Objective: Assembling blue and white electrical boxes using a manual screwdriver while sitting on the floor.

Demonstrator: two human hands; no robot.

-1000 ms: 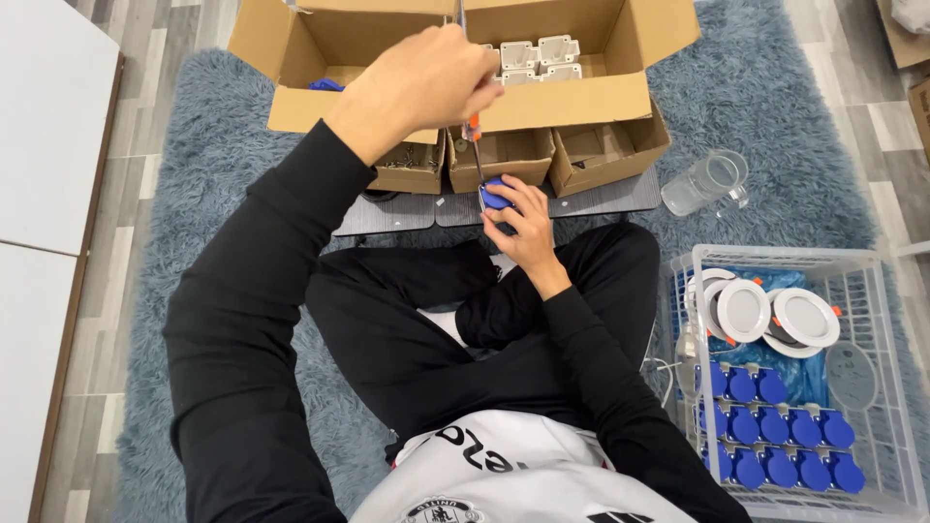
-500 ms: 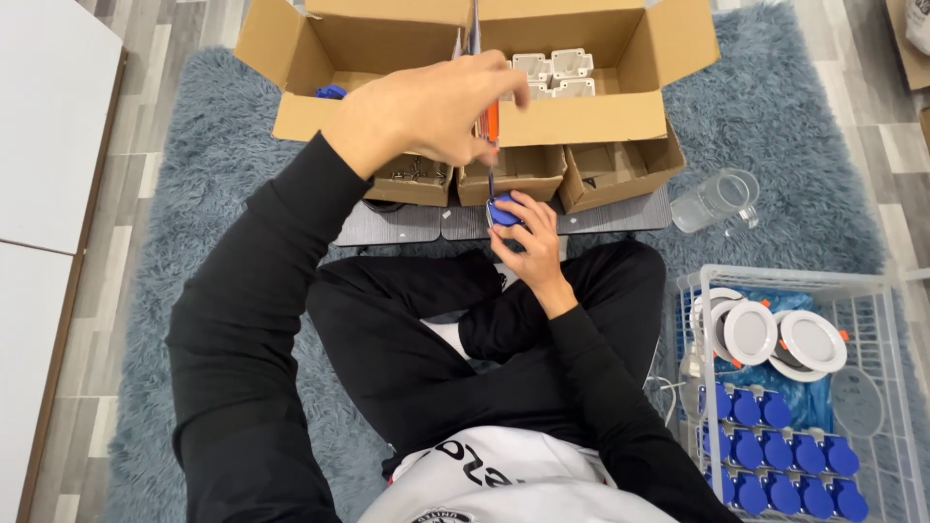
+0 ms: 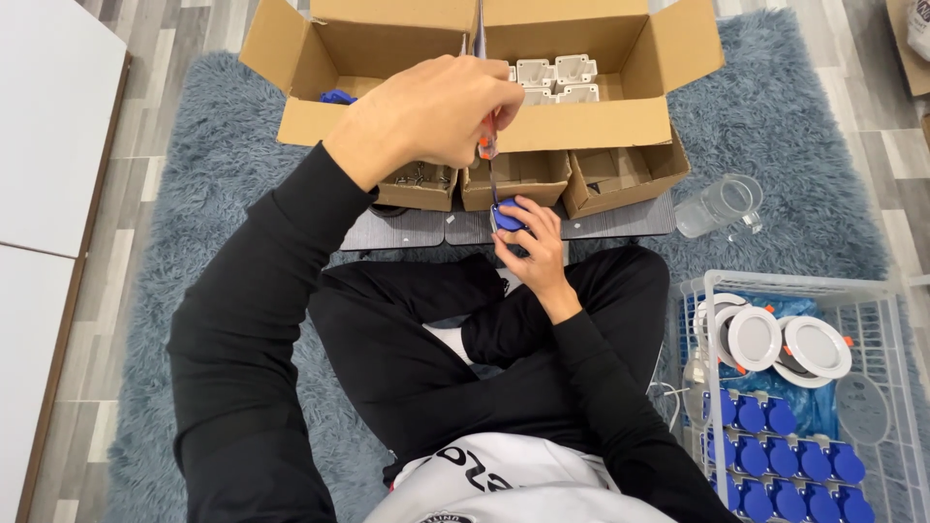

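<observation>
Above the crossed legs, the right hand [image 3: 531, 254] grips a small blue part [image 3: 508, 215], rounded and glossy, at its fingertips. Over it, the left hand [image 3: 436, 114] is clenched around a screwdriver [image 3: 489, 160] with an orange-red handle, its thin shaft pointing down onto the part. Beyond them a big open cardboard box [image 3: 581, 126] holds white pieces, with three small brown boxes [image 3: 513, 179] in front. At right, a white wire basket [image 3: 891, 320] holds round white lamps and rows of blue parts.

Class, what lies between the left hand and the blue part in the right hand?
In the head view, only the screwdriver shaft, running from left hand down to blue part.
</observation>
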